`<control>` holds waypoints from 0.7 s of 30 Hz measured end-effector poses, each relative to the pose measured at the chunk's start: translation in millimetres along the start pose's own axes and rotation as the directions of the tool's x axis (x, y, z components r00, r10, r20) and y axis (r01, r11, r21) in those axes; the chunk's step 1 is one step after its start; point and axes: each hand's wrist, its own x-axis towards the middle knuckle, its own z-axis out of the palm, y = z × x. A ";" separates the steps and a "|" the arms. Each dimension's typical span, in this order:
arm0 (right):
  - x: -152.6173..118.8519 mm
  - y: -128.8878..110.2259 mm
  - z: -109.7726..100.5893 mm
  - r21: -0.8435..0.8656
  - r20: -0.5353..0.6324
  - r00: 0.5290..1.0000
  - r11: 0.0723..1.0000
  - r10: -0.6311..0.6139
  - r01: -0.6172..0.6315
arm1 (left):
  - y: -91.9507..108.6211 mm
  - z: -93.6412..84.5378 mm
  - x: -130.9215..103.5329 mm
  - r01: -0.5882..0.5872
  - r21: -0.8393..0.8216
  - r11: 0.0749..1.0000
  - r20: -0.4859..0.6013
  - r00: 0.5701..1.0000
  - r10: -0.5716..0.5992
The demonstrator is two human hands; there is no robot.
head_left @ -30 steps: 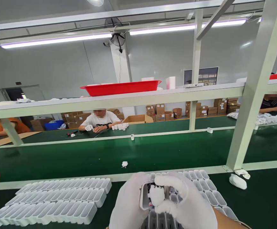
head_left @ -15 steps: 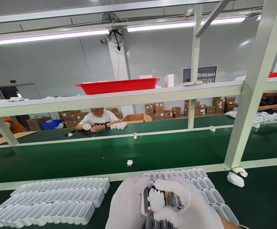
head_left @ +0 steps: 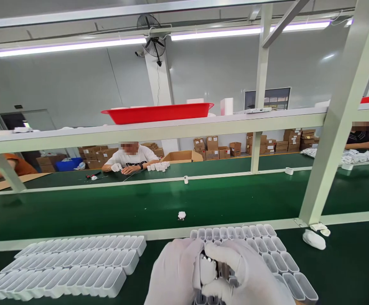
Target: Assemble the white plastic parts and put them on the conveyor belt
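My left hand [head_left: 173, 273], in a white glove, is closed around a white plastic casing [head_left: 196, 273]. Opposite it, my gloved right hand [head_left: 256, 275] pinches a small part with a rounded white face and dark, shiny edges [head_left: 207, 271] between thumb and finger. The part sits against or partly inside the casing; the fingers hide exactly how far. Beneath and behind both hands stand rows of open white casings [head_left: 279, 260], some of them covered by the gloves.
More rows of open white casings [head_left: 66, 264] stand at left. Crumpled white items [head_left: 314, 239] lie at right beside a slanted post [head_left: 333, 114]. A green belt [head_left: 108, 212] carries a small white part [head_left: 181, 215]. Across it, a person [head_left: 130, 159] works. A red tray [head_left: 159, 114] rests on the overhead shelf.
The casing and the white-faced part have turned in my hands, showing less of the casing's inside. Small pieces on the green belt have shifted to the right.
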 end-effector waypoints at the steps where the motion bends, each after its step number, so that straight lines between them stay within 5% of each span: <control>1: -0.2 0.3 2.3 -0.014 -0.004 1.000 1.000 0.008 -0.008 | -0.1 0.0 -1.5 0.008 -0.004 1.000 -0.005 1.000 -0.008; 5: -6.3 22.0 17.3 -0.113 -0.089 0.995 0.993 -0.055 0.045 | 0.0 -2.7 -4.2 0.066 -0.022 0.998 -0.032 0.997 -0.067; 21: -3.0 71.4 52.8 0.040 0.024 0.994 0.993 -0.108 0.107 | -3.1 5.3 -4.2 0.201 -0.079 0.976 -0.017 0.979 -0.203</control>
